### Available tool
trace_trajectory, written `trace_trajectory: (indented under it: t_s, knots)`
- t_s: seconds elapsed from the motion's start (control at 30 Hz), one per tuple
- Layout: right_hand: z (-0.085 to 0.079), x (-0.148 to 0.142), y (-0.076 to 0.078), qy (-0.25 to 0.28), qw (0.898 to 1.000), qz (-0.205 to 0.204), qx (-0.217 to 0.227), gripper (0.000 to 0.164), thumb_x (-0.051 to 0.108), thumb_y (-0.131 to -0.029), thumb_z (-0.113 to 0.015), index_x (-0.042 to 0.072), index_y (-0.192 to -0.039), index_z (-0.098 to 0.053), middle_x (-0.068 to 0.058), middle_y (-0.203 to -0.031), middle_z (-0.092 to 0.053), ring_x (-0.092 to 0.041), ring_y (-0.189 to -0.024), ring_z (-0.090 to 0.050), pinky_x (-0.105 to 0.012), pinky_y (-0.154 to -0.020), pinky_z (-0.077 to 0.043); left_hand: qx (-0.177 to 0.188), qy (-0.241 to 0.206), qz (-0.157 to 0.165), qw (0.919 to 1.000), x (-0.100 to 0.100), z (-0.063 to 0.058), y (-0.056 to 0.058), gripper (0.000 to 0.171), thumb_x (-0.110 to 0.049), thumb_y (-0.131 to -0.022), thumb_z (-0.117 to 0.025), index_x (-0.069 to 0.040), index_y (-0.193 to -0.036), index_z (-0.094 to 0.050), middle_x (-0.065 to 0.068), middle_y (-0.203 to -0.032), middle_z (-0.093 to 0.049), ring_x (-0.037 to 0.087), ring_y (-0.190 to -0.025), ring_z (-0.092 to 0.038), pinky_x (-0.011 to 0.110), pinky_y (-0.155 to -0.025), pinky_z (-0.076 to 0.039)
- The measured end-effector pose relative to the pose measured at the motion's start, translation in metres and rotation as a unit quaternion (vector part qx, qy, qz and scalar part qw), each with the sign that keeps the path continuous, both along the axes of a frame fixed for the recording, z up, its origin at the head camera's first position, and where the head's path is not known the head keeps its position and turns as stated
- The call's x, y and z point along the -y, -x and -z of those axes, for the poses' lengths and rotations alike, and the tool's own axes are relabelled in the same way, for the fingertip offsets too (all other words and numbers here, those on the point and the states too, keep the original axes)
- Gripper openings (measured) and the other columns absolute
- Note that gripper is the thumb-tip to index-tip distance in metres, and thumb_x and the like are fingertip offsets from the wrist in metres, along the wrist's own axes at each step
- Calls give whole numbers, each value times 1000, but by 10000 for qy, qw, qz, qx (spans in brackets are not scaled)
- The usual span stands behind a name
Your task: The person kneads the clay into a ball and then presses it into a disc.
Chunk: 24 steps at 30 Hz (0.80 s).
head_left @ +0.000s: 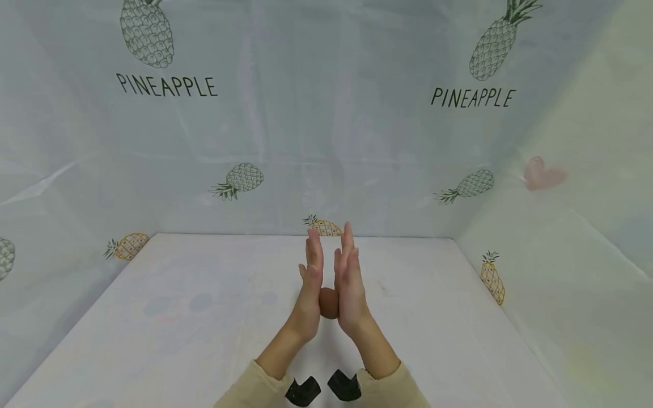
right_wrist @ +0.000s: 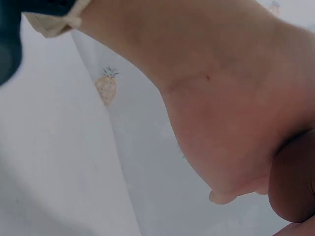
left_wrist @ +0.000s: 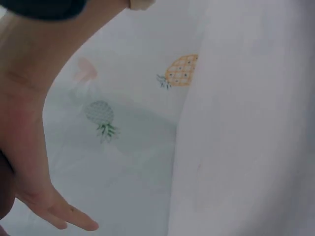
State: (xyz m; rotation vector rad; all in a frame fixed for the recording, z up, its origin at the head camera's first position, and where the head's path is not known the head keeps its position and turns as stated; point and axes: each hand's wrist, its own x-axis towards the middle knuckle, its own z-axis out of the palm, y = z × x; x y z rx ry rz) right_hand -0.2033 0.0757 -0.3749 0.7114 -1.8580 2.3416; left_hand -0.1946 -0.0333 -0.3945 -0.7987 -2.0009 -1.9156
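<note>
A brown, clay-like ball (head_left: pixel 329 303) is held between the two palms, at the middle of the head view. My left hand (head_left: pixel 309 300) presses it from the left, palm inward, its fingers straight and pointing up and away. From the other side my right hand (head_left: pixel 352 292) faces it in the same pose, fingers extended. The fingertips of the two hands stand apart. In the right wrist view the ball (right_wrist: pixel 294 177) bulges out below a palm, its surface mostly smooth. Only a dark sliver of the ball (left_wrist: pixel 6 189) shows at the left edge of the left wrist view.
Beneath the hands spreads a white tabletop (head_left: pixel 433 317). A pale sheet printed with pineapples (head_left: pixel 306 130) hangs behind it and along both sides. Dark wrist-camera mounts (head_left: pixel 303 391) sit by the beige sleeves (head_left: pixel 257 386).
</note>
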Motion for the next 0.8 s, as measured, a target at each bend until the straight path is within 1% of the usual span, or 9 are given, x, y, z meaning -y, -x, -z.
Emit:
trace_trajectory:
  t_s: [0.13, 0.27, 0.3, 0.37, 0.47, 0.53, 0.63, 0.73, 0.8]
  knots:
    - [3, -3, 6, 12, 9995, 289, 97, 64, 59, -112, -10, 38, -171, 2, 14, -177, 9, -31, -165, 4, -56, -131, 5, -110, -96, 212, 9997, -2, -2, -5, 63, -57, -111, -2, -36, -168, 15, -19, -174, 22, 13, -161, 24, 68, -119, 26]
    - [8, -4, 12, -51, 9994, 281, 215, 64, 58, -113, -11, 36, -171, 3, 14, -176, 10, -31, -165, 5, -55, -132, 5, -272, -360, 407, 9982, -1, -8, -13, 66, -60, -110, -1, -34, -169, 16, -18, -174, 22, 13, -161, 24, 65, -119, 26]
    - [9, -3, 13, -77, 9993, 242, 263, 64, 58, -113, -11, 37, -171, 3, 16, -176, 10, -30, -165, 5, -55, -132, 5, -349, -391, 404, 9978, 0, -10, -14, 67, -61, -110, -1, -33, -169, 16, -17, -175, 22, 13, -161, 24, 65, -120, 26]
    - [12, -1, 14, -132, 9993, 155, 312, 63, 56, -113, -11, 37, -171, 3, 17, -176, 10, -28, -165, 6, -55, -132, 5, -514, -410, 351, 9972, 1, -14, -17, 68, -60, -110, -1, -31, -169, 17, -13, -175, 23, 14, -161, 25, 65, -119, 27]
    - [16, 3, 13, -242, 9991, -22, 352, 62, 56, -113, -10, 38, -171, 4, 17, -176, 11, -25, -165, 6, -54, -132, 5, -655, -372, 182, 9970, 5, -18, -17, 70, -62, -110, -2, -28, -169, 18, -10, -175, 24, 15, -160, 27, 65, -119, 28]
    - [18, 7, 11, -342, 9987, -175, 348, 62, 57, -113, -8, 38, -171, 6, 15, -176, 14, -26, -165, 7, -56, -131, 6, -652, -380, 68, 9971, 8, -18, -14, 72, -63, -109, -3, -28, -169, 18, -10, -175, 25, 13, -160, 27, 64, -119, 28]
    - [19, 12, 6, -475, 9971, -463, 384, 63, 57, -112, -4, 38, -170, 9, 13, -175, 18, -32, -164, 9, -61, -129, 10, -581, -397, -100, 9975, 12, -19, -10, 74, -68, -108, -4, -31, -168, 17, -13, -175, 24, 11, -160, 26, 61, -119, 29]
    - [19, 17, 1, -477, 9954, -741, 370, 63, 58, -111, -4, 39, -169, 12, 14, -175, 21, -34, -164, 9, -63, -127, 12, -554, -378, -272, 9974, 17, -19, -5, 75, -70, -107, -5, -33, -168, 17, -14, -174, 25, 10, -159, 27, 60, -119, 30]
    - [16, 19, -2, -415, 9952, -829, 302, 64, 60, -111, -4, 39, -169, 12, 14, -175, 19, -33, -164, 8, -63, -128, 11, -539, -343, -360, 9973, 19, -19, -2, 75, -70, -107, -6, -34, -168, 18, -13, -174, 26, 10, -159, 28, 61, -118, 30]
